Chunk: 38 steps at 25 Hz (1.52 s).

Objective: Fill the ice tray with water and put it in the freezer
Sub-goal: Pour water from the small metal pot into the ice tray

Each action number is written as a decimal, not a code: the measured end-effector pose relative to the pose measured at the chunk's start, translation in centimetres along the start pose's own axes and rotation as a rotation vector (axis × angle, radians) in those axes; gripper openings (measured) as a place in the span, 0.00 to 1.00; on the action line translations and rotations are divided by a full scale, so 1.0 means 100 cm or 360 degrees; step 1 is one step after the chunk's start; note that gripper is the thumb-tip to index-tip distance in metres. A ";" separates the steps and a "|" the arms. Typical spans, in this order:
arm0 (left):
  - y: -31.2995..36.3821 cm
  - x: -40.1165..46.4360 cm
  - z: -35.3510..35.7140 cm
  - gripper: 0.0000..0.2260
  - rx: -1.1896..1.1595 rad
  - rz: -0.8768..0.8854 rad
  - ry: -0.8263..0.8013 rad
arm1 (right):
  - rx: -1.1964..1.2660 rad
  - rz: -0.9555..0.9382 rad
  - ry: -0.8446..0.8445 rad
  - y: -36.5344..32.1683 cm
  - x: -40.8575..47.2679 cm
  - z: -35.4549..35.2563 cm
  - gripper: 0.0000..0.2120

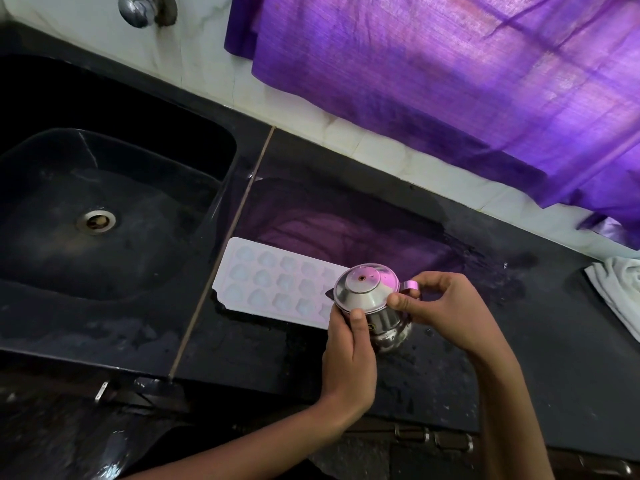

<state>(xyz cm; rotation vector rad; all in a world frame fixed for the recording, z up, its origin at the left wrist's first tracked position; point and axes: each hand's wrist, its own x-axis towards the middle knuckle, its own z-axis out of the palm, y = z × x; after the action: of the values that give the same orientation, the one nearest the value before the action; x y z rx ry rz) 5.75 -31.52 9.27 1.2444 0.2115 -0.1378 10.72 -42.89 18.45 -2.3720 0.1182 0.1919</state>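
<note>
Head view: a person's two bare arms reach in from the bottom edge over a dark, wet counter (433, 368).
Left hand (349, 351): fingers curled round the body of a steel jug (372, 299), thumb up against its side.
Right hand (440, 303): thumb and fingers pinching the rim of the jug's domed lid (365, 284), beside the handle.
Jug: just over the counter at the tray's right end, hiding that end.
Ice tray (273, 280): white, lying flat on the counter just right of the seam beside the sink (114, 209).
Sink: black, drain in its floor, tap (138, 8) above.
Far right: white cloth (620, 289) on the counter.
Back wall: purple curtain (450, 74) hanging down.
</note>
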 end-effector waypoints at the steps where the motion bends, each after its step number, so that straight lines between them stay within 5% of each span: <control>1: 0.000 0.000 0.000 0.11 0.0004 -0.0020 0.0005 | -0.0019 0.0001 -0.0004 -0.001 0.000 0.001 0.26; 26: 0.000 -0.006 0.000 0.15 -0.0007 -0.0003 -0.0042 | 0.0022 0.0000 0.0013 0.001 -0.010 -0.003 0.23; 35: 0.009 0.001 -0.001 0.23 -0.0020 0.0229 0.0003 | 0.0331 -0.0044 0.0074 0.002 -0.010 0.001 0.41; 38: 0.016 0.006 -0.004 0.21 -0.0036 0.0264 0.0021 | 0.0389 -0.0053 0.0121 -0.005 -0.006 0.004 0.30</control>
<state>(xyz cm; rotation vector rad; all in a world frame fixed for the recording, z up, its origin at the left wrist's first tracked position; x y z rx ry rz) 6.67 -30.65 10.44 1.2351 0.1200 0.0159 10.11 -42.21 18.60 -2.1365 0.1306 0.0671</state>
